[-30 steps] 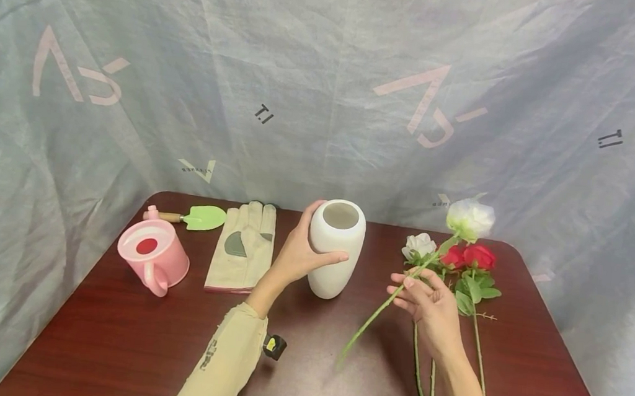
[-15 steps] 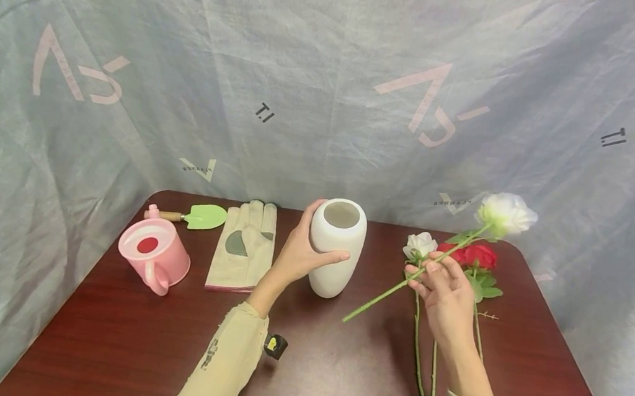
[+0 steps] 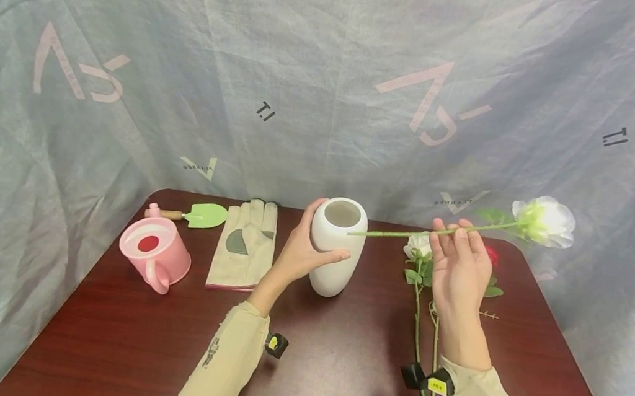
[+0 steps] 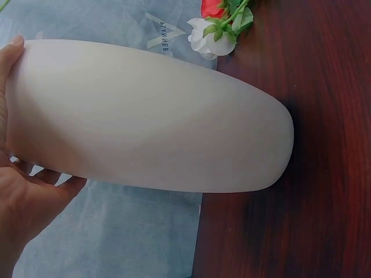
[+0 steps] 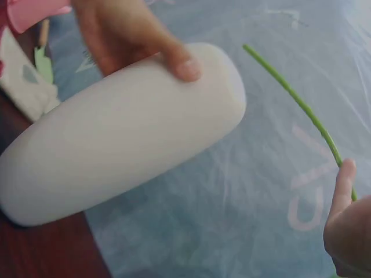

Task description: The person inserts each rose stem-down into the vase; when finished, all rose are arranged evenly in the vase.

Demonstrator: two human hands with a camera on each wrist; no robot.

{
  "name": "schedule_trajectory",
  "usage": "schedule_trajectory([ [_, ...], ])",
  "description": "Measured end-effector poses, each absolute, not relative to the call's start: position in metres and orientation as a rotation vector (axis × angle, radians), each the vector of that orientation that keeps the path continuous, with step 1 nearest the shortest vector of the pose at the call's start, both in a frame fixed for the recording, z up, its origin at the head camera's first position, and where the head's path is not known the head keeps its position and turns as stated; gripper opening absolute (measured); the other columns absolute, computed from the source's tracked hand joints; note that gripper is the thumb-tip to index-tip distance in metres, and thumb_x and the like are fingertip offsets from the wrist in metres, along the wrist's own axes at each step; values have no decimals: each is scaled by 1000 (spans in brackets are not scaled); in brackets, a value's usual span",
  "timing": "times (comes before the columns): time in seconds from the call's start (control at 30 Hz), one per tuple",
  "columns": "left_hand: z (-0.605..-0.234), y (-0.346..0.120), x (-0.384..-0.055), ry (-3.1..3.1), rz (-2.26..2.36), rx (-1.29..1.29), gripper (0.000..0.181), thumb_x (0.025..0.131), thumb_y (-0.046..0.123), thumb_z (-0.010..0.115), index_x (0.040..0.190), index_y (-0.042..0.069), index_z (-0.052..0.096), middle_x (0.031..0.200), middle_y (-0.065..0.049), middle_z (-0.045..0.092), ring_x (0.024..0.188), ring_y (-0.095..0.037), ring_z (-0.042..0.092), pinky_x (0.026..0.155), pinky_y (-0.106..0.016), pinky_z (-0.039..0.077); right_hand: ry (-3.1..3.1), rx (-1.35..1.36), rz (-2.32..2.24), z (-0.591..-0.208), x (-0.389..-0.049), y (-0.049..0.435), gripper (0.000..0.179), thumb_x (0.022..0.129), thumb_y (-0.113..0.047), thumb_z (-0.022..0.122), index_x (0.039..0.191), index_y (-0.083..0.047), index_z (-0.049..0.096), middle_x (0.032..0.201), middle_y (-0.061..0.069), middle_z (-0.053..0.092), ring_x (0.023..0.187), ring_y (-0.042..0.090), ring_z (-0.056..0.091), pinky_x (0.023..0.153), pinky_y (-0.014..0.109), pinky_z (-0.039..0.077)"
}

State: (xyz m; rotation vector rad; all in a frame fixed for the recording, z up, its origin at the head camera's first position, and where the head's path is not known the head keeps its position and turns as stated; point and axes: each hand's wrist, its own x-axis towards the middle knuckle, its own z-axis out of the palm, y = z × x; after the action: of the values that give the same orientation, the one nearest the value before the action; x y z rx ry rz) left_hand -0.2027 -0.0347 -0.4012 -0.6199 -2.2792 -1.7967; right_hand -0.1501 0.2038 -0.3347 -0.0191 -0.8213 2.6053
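Note:
A white vase [image 3: 337, 262] stands upright on the table, its round mouth facing up. My left hand [image 3: 303, 251] grips its upper left side, thumb across the front and fingers behind; the left wrist view shows the vase's body [image 4: 151, 121] close up. My right hand [image 3: 460, 271] pinches the green stem of a white rose [image 3: 545, 222]. The stem lies nearly level, bloom to the right, its cut end in front of the vase's rim in the head view. In the right wrist view the stem [image 5: 301, 104] stands apart from the vase.
Behind the right hand lie another white rose [image 3: 417, 245] and red roses [image 3: 491, 255], partly hidden. On the left are a pink watering can [image 3: 159, 254], a green trowel [image 3: 206, 215] and a work glove [image 3: 243, 248]. A grey cloth [image 3: 325, 99] hangs behind the table.
The right hand has risen and swung the rose from a steep slant to nearly level, its bloom moving right and its stem end rising toward the vase mouth. The left hand and vase stay put.

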Motion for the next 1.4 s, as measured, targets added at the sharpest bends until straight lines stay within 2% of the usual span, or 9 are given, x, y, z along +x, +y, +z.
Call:
schedule_trajectory([
  [0.2,-402,-33,-204,-2287,-1793,-615,96,62,32,86,138,40,29,119,10,52,103,-11,53,86,-40,43,-954,-61,2469,-320,-167,189,11,93,0,51,102,5,45,90,15,52,92,31,64,73,32,53],
  [0.33,-403,-32,-204,-2290,-1783,-620,96,62,32,87,139,37,29,120,9,53,104,-12,53,86,-40,42,-1051,7,2384,-318,-174,180,11,93,0,51,102,5,47,89,15,52,89,30,65,73,32,52],
  [0.53,-404,-32,-204,-2293,-1787,-613,96,62,32,86,139,39,29,120,11,52,105,-11,53,86,-40,42,-1187,53,2304,-319,-181,169,8,93,-1,53,99,1,49,87,14,53,89,29,65,73,32,52],
  [0.67,-403,-32,-203,-2298,-1782,-617,96,63,32,86,139,40,28,122,9,51,105,-12,52,86,-41,42,-1347,22,2216,-322,-183,164,13,92,-6,57,101,2,50,88,12,56,89,26,64,71,32,53],
  [0.9,-403,-32,-203,-2290,-1789,-630,100,63,28,86,143,29,26,125,2,51,108,-17,52,88,-45,41,-1554,11,2173,-325,-187,157,12,91,-8,60,100,-3,54,91,10,60,87,24,61,66,28,53],
  [1.2,-403,-33,-202,-2288,-1780,-617,97,63,33,86,141,35,28,122,8,51,106,-13,52,86,-43,42,-1705,65,2068,-324,-193,148,12,90,-7,62,99,-3,56,83,5,62,75,16,60,60,26,52],
  [1.4,-402,-34,-201,-2285,-1775,-626,97,64,33,85,142,30,27,122,6,51,106,-14,52,86,-44,42,-1844,73,1995,-323,-194,140,20,88,-9,63,104,-1,53,84,4,65,74,13,59,53,22,48],
])
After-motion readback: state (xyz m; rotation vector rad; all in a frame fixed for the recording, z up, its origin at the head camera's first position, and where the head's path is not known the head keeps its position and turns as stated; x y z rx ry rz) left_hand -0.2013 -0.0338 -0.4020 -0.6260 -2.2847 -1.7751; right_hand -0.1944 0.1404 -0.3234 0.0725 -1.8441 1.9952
